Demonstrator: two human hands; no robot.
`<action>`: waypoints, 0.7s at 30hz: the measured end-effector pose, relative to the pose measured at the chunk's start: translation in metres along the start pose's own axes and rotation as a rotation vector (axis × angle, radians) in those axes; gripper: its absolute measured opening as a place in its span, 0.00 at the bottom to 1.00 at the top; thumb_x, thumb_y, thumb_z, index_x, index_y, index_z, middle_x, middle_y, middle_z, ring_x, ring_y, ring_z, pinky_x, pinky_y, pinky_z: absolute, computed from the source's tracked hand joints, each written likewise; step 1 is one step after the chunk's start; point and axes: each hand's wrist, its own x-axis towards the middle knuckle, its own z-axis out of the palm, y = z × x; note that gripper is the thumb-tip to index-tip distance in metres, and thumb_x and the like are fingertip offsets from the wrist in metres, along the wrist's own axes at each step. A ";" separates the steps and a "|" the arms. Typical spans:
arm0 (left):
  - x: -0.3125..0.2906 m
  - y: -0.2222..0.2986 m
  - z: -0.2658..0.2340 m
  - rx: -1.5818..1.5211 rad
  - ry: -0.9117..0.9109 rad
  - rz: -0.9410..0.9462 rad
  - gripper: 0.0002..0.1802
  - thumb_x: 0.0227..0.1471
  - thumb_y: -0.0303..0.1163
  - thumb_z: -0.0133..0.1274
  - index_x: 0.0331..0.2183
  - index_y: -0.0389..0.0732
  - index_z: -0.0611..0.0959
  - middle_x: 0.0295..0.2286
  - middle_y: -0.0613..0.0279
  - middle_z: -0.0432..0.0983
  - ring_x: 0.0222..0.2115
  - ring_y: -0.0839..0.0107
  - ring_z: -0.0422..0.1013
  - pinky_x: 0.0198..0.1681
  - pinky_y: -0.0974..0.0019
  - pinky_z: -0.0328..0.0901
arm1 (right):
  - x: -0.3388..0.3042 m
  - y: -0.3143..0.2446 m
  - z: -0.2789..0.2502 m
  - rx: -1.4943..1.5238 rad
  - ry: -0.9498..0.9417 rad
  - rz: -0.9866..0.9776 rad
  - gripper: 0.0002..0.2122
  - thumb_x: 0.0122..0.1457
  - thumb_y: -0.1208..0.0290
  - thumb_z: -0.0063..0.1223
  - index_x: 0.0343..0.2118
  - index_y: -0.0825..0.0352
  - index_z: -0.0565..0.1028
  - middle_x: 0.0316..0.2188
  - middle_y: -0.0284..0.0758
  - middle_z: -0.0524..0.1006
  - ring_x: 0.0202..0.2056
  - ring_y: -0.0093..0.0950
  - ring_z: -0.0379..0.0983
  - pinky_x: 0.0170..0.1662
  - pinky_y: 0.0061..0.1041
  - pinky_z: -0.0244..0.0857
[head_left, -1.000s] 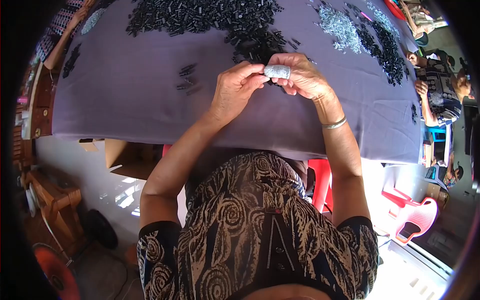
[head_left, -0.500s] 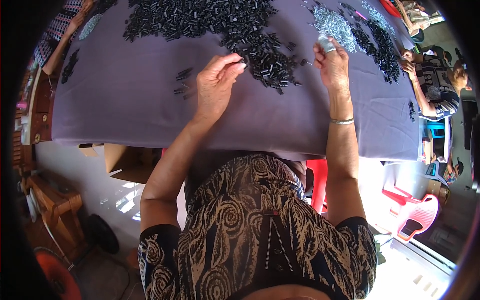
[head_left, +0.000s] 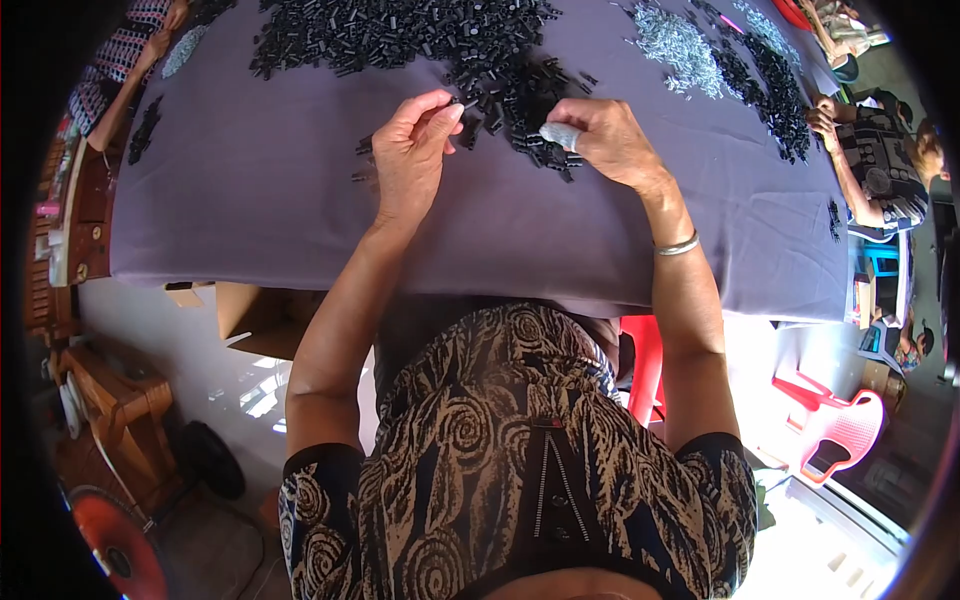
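Observation:
Between the thumb and forefinger of my left hand (head_left: 412, 155) is a small black tube-shaped piece (head_left: 458, 102). My right hand (head_left: 612, 145) is closed in a pinch at the right edge of the black pile, its thumb wrapped in a pale grey covering (head_left: 562, 135). Its fingertips point left, and whatever they hold is hidden or too small to make out. A large pile of short black tubes (head_left: 400, 35) spreads over the mauve cloth (head_left: 240, 200) beyond both hands. Several loose black tubes lie beside my left hand, partly covered by it.
To the right are a heap of small silvery pieces (head_left: 680, 50) and another black pile (head_left: 775, 95). Other people's hands rest at the table's left (head_left: 157, 45) and right (head_left: 825, 112) edges. A red chair (head_left: 840, 430) stands on the floor at the right.
My right hand has moved left, from beside the silvery heap to the black pile, and turned its fingertips leftward. My left hand has shifted slightly left, still pinching its piece.

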 end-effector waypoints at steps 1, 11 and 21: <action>-0.001 0.001 0.000 0.034 -0.016 -0.015 0.10 0.49 0.23 0.55 0.36 0.34 0.79 0.28 0.64 0.75 0.25 0.79 0.70 0.25 0.78 0.63 | 0.003 0.000 0.002 -0.052 0.039 0.005 0.04 0.50 0.78 0.53 0.29 0.68 0.76 0.17 0.31 0.73 0.20 0.17 0.66 0.24 0.20 0.60; -0.006 -0.001 0.002 0.121 -0.123 -0.044 0.10 0.47 0.25 0.57 0.35 0.37 0.80 0.28 0.68 0.74 0.26 0.82 0.70 0.23 0.80 0.62 | 0.003 0.033 -0.009 0.209 0.327 -0.002 0.08 0.50 0.81 0.52 0.34 0.67 0.76 0.21 0.29 0.76 0.25 0.16 0.69 0.31 0.18 0.65; -0.010 0.001 0.005 0.154 -0.201 -0.037 0.10 0.49 0.24 0.55 0.37 0.36 0.79 0.30 0.66 0.75 0.26 0.80 0.71 0.25 0.78 0.64 | -0.009 0.027 -0.028 0.367 -0.150 0.046 0.07 0.49 0.78 0.54 0.33 0.66 0.76 0.22 0.22 0.71 0.19 0.08 0.59 0.17 0.10 0.49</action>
